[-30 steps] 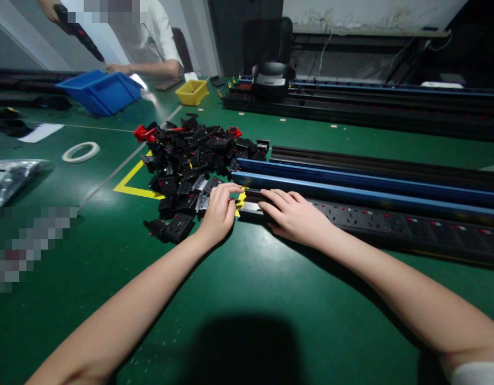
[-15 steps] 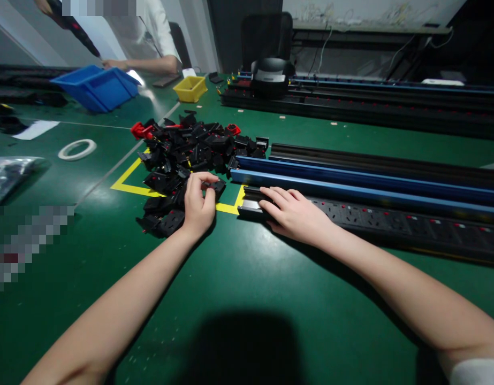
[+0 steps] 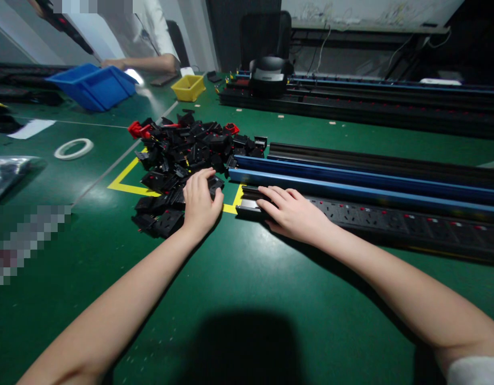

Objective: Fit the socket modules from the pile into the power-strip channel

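Black socket modules (image 3: pixel 198 144) lie heaped on the green bench (image 3: pixel 247 278), overlapping so thickly that single pieces are hard to pick out. The left hand (image 3: pixel 202 206) covers the near side of this heap, thumb apart from the curved fingers; its palm is hidden, so I cannot tell whether its grip is closed on a module. The right hand (image 3: pixel 297 214) lies over the socket strip (image 3: pixel 369 217) near its unfilled end, masking part of the channel; with its underside out of sight, whether that grip pinches the strip cannot be told. Strip and neighbouring blue rail (image 3: pixel 311 184) both run off the right edge. Opposite, a co-worker (image 3: pixel 157 32) is cropped and partly pixelated; a clear plastic bag (image 3: pixel 8 174) is cut off at left.
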Available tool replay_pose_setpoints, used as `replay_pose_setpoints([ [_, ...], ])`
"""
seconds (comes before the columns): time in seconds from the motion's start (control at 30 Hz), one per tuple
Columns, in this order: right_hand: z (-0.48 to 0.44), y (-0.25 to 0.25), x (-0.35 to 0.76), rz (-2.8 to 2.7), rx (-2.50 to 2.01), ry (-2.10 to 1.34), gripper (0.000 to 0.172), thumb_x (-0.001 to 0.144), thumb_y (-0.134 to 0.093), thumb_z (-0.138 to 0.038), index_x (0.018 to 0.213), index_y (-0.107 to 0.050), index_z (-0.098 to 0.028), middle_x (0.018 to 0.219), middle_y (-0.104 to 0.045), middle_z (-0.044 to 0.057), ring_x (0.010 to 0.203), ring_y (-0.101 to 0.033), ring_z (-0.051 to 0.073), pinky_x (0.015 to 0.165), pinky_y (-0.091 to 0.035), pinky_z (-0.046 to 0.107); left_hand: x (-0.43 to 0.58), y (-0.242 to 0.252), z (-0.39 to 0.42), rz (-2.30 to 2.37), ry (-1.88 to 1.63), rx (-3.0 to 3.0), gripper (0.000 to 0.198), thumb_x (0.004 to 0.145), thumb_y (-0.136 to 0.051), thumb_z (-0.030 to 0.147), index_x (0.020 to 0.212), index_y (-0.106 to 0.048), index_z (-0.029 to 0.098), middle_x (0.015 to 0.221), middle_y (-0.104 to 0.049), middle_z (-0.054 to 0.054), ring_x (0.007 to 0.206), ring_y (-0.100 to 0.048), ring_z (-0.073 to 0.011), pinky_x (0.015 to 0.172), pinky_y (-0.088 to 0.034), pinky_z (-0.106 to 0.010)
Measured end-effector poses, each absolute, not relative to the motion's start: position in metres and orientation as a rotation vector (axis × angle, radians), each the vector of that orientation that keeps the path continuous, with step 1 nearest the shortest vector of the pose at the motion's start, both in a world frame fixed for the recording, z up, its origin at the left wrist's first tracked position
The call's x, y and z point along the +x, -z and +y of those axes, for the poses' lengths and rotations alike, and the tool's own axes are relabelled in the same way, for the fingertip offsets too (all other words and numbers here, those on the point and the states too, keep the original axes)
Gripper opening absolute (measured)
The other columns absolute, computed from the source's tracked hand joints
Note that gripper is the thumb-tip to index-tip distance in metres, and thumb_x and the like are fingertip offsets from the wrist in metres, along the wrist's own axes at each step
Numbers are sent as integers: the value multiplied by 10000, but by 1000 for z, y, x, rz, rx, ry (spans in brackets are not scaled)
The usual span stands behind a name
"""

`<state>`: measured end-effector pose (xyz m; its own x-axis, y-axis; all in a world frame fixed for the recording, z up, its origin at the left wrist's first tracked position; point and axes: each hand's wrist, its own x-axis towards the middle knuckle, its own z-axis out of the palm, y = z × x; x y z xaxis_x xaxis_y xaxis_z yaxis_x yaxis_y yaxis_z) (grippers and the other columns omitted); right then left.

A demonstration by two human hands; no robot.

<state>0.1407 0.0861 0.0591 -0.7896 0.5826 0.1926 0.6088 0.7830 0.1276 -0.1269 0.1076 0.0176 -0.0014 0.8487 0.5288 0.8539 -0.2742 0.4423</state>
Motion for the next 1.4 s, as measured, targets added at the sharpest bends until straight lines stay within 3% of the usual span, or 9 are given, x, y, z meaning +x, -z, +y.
replay_pose_setpoints([
  [0.1,86,-59,141,-2830,-954,279,390,996,-547,-251,1365,-582,-127,1590,-469,209,1372,-529,380,993,-494,478,-126,-15,107,-1921,1087,-2249,407,906,-545,233,1311,-530,205,1413,-595,-159,1324,-536,-345,1094,-418,-535],
  [0.33,87,-56,141,-2818,-956,249,388,977,-579,-257,1349,-585,-146,1595,-467,200,1378,-515,366,982,-476,463,-129,-15,109,-1840,1098,-2339,279,974,-473,277,1227,-555,194,1261,-638,-156,1220,-558,-319,1070,-441,-516],
  [0.7,84,-60,142,-2808,-1123,244,423,980,-596,-373,1373,-567,-221,1583,-456,217,1269,-554,384,894,-435,468,-127,-15,110,-1803,997,-2504,433,915,-567,295,1337,-531,205,1300,-623,-145,1214,-560,-331,1047,-451,-526],
  [0.97,84,-61,141,-2820,-1137,268,417,989,-575,-378,1380,-558,-234,1566,-475,207,1233,-571,368,857,-446,438,-127,-19,111,-1830,978,-2558,363,975,-514,371,1283,-603,202,1228,-662,-122,1167,-599,-298,1035,-477,-490],
  [1.1,84,-62,141,-2820,-1138,274,423,984,-581,-373,1383,-559,-235,1560,-481,205,1208,-583,361,843,-448,425,-126,-20,111,-1890,1065,-2596,418,1041,-386,417,1316,-609,193,1222,-669,-116,1163,-627,-260,1033,-496,-436],
  [1.4,84,-62,141,-2826,-1136,285,415,986,-574,-367,1378,-560,-230,1553,-488,205,1187,-597,361,836,-454,424,-127,-24,111,-1928,1154,-2758,404,1049,-316,419,1101,-655,206,1110,-716,-90,1071,-668,-248,1000,-511,-421],
])
